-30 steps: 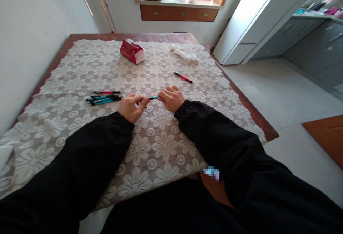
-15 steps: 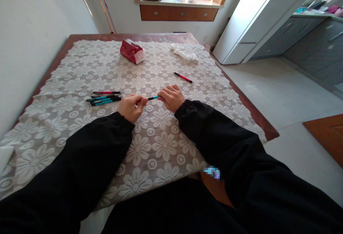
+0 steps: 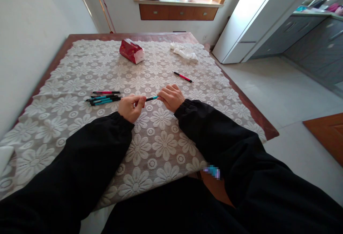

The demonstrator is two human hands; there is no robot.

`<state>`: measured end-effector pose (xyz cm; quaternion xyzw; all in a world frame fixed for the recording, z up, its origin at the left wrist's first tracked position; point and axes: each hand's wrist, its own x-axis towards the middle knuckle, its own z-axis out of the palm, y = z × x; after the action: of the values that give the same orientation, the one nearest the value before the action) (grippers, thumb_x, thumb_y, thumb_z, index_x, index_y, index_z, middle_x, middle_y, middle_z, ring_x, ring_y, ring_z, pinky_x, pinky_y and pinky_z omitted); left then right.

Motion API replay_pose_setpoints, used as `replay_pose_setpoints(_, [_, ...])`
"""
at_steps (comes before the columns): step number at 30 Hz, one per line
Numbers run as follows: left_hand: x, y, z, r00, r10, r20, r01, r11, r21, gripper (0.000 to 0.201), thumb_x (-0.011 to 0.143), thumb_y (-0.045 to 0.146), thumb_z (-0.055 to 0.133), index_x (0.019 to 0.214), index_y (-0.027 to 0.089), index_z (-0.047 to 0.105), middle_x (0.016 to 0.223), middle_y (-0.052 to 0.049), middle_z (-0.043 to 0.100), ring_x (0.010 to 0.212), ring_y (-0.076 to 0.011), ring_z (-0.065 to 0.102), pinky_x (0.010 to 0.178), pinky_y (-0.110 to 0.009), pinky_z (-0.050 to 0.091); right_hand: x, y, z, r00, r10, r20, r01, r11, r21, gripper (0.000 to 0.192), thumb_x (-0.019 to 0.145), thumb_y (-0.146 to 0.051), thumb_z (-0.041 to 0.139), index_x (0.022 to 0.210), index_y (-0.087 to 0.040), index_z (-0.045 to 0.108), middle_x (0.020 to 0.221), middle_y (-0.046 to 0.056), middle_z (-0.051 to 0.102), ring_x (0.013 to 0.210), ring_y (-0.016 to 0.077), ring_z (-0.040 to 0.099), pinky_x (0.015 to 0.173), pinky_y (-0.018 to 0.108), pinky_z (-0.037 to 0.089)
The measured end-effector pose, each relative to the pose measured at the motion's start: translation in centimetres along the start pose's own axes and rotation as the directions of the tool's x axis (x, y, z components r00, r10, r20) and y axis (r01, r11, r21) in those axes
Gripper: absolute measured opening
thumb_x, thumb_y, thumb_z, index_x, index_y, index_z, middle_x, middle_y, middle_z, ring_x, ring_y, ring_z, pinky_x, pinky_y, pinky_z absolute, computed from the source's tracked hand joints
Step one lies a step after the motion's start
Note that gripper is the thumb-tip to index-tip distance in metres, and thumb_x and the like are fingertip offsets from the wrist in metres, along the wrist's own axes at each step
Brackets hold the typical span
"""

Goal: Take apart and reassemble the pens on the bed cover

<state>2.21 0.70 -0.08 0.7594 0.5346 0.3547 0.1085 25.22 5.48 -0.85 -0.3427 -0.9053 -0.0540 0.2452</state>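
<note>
Head view, the only one here. Both hands sit near the middle of the table, a bit toward the near edge, on the lace tablecloth [image 3: 160, 144] with the flower pattern. The left hand [image 3: 130, 108] and right hand [image 3: 171, 98] share 1 teal pen [image 3: 152, 98]: the left's fingers are curled and pinched on its left end, the right's fingertips are closed on its right end. Only a short teal and black stretch shows between the hands, the rest is buried in the fingers, so I can't tell if it's capped or coming apart.

Just left of the left hand lies a little bunch of pens [image 3: 104, 98], teal ones plus 1 pink, too tightly stacked to count properly. A single red pen [image 3: 182, 77] lies apart, beyond the right hand toward the right edge. Near the far edge there's a red tissue pack [image 3: 131, 51] and some crumpled white tissue [image 3: 185, 52]. Something white [image 3: 4, 155] is cut off at the left edge of the frame, no idea what. Black sleeves [image 3: 80, 162] cover both arms.

Compared with half a second back, almost nothing changed: same grip on both ends, the left thumb looks shifted very slightly along the pen, the loose pens haven't budged.
</note>
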Motion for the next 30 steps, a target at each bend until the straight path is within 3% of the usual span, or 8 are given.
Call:
replay_pose_setpoints(4, [0.1,-0.1,0.0,1.0,-0.005,0.01,0.004,0.999,0.033,0.049,0.097,0.046,0.045,0.059,0.02,0.062,0.054,-0.001,0.05,0.052,-0.0148,0.047,0.054,-0.032,0.032,0.0,0.3,0.2,1.0,0.015,-0.021,-0.015,1.0,-0.001,0.048,0.107,-0.05,0.029,0.1,-0.022,0.067,0.094,0.006,0.068,0.091,0.0207,0.052,0.087,0.036,0.03])
replay_pose_setpoints(11, [0.3,-0.8,0.5,1.0,-0.011,0.017,0.009,0.997,0.074,0.037,0.095,0.046,0.054,0.078,0.021,0.076,0.064,-0.004,0.063,0.068,-0.0194,0.057,0.064,-0.032,0.041,0.1,0.9,0.6,1.0,-0.007,0.03,0.005,0.998,0.063,0.048,0.108,-0.048,0.03,0.096,-0.02,0.068,0.089,0.006,0.068,0.087,0.0193,0.053,0.082,0.034,0.031])
replay_pose_setpoints(15, [0.3,-0.8,0.7,0.998,-0.017,0.059,0.011,0.995,0.1,0.027,0.093,0.043,0.059,0.1,0.023,0.075,0.085,-0.004,0.074,0.081,-0.0217,0.062,0.077,-0.033,0.047,0.0,2.4,0.7,0.999,-0.011,0.048,0.008,0.998,0.061,0.042,0.106,-0.047,0.037,0.097,-0.021,0.069,0.091,0.006,0.068,0.089,0.0202,0.053,0.082,0.034,0.032])
replay_pose_setpoints(18, [0.4,-0.5,0.3,0.998,-0.001,0.069,-0.012,0.982,0.191,0.028,0.094,0.031,0.056,0.118,0.023,0.068,0.106,-0.005,0.074,0.1,-0.0254,0.063,0.092,-0.039,0.045,-0.4,4.4,0.6,0.997,0.075,0.032,-0.076,0.996,0.04,0.03,0.104,-0.038,0.044,0.104,-0.022,0.07,0.098,0.006,0.07,0.096,0.0216,0.054,0.088,0.036,0.032])
replay_pose_setpoints(21, [0.9,-0.4,-0.8,0.993,-0.043,0.112,0.001,0.936,0.352,0.029,0.088,0.02,0.054,0.114,0.022,0.065,0.115,-0.008,0.07,0.113,-0.0296,0.059,0.094,-0.043,0.043,-0.8,6.7,0.3,0.965,0.262,0.029,-0.262,0.965,0.011,0.024,0.098,-0.025,0.049,0.107,-0.023,0.071,0.106,0.007,0.071,0.106,0.0244,0.055,0.095,0.039,0.032])
replay_pose_setpoints(24, [1.7,-0.7,-2.3,0.983,-0.101,0.151,0.015,0.872,0.489,0.031,0.077,0.016,0.058,0.107,0.023,0.063,0.117,-0.009,0.068,0.112,-0.0317,0.058,0.09,-0.044,0.044,-1.1,8.2,0.2,0.912,0.407,0.044,-0.407,0.914,-0.013,0.022,0.09,-0.022,0.055,0.104,-0.022,0.072,0.114,0.009,0.07,0.114,0.0276,0.055,0.098,0.042,0.032])
replay_pose_setpoints(30, [2.7,-2.7,-5.3,0.951,-0.217,0.22,0.029,0.772,0.635,0.029,0.073,0.017,0.058,0.102,0.022,0.061,0.108,-0.012,0.066,0.105,-0.0332,0.061,0.079,-0.042,0.046,-1.2,8.5,0.6,0.895,0.444,0.03,-0.444,0.896,-0.029,0.02,0.087,-0.023,0.057,0.1,-0.022,0.072,0.118,0.009,0.069,0.114,0.0283,0.055,0.098,0.043,0.033])
